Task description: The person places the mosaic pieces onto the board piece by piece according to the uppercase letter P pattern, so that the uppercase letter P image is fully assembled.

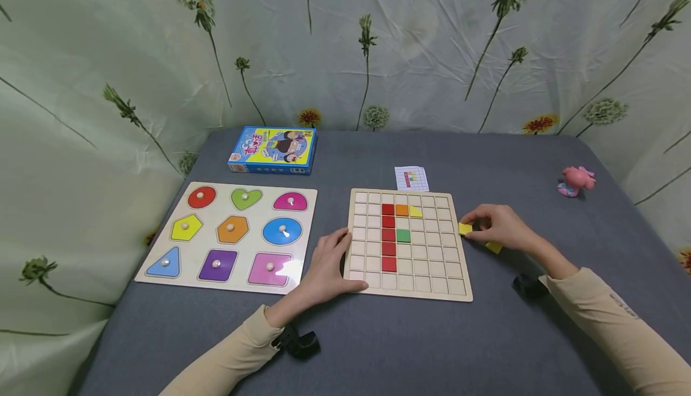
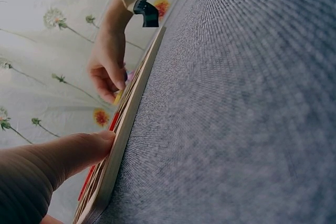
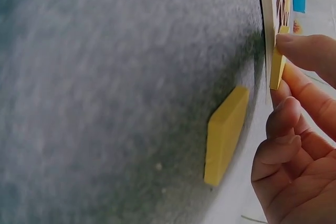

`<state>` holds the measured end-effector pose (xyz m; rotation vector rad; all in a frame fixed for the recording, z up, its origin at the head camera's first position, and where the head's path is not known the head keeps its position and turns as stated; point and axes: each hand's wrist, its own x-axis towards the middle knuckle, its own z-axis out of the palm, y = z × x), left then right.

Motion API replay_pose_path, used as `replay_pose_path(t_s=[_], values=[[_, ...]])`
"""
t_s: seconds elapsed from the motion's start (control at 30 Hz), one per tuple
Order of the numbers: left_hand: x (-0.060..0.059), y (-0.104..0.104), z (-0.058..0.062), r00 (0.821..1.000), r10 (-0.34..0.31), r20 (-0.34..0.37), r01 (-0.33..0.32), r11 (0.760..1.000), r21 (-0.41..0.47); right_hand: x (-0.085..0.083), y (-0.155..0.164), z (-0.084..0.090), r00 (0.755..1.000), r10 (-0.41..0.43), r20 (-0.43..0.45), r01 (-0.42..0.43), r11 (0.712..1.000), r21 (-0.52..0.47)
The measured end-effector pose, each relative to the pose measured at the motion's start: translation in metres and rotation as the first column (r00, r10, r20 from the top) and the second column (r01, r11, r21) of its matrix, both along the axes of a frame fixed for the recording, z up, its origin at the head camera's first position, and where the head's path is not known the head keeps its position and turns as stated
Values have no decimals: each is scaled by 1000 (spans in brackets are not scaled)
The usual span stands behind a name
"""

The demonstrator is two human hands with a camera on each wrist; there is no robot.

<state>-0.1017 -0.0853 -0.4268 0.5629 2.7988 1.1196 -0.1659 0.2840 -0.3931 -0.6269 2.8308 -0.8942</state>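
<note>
A wooden grid board (image 1: 432,264) lies mid-table. It holds a column of red tiles (image 1: 388,235), an orange tile (image 1: 402,210), a yellow tile (image 1: 415,211) and a green tile (image 1: 403,236). My left hand (image 1: 330,259) rests flat against the board's left edge, fingers relaxed; in the left wrist view its thumb (image 2: 79,150) touches the board's rim (image 2: 123,135). My right hand (image 1: 495,227) is just right of the board and pinches a small yellow tile (image 1: 465,228) (image 3: 276,69) between thumb and fingers. A second yellow tile (image 1: 493,247) (image 3: 224,136) lies on the cloth beside that hand.
A shape puzzle board (image 1: 162,237) with knobbed coloured pieces lies at the left. Behind it stands a blue game box (image 1: 272,150). A small pattern card (image 1: 412,178) sits behind the grid board, and a pink toy (image 1: 576,180) at the far right. Grey cloth (image 1: 378,348) covers the table.
</note>
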Motion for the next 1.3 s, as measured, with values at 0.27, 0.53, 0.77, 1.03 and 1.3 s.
replay_pose_path(t_s=[0.27,0.53,0.77,1.03,1.3], values=[[0,0,0,1000,-3,2,3,1000,-1,-3,-7,-3,1000,19,-10,-19,1000,-5],[0,0,-1,1000,-7,0,7,1000,6,-3,-12,-2,999,37,-32,-37,999,-3],[-1,0,-3,1000,-5,-3,5,1000,1,-8,-18,-3,998,47,-30,-47,999,4],[-1,0,-2,1000,-5,1,5,1000,-1,-12,-24,-3,998,55,-22,-55,998,14],[-1,-1,-2,1000,-5,3,5,1000,-5,-15,-31,-3,997,74,-3,-74,997,-21]])
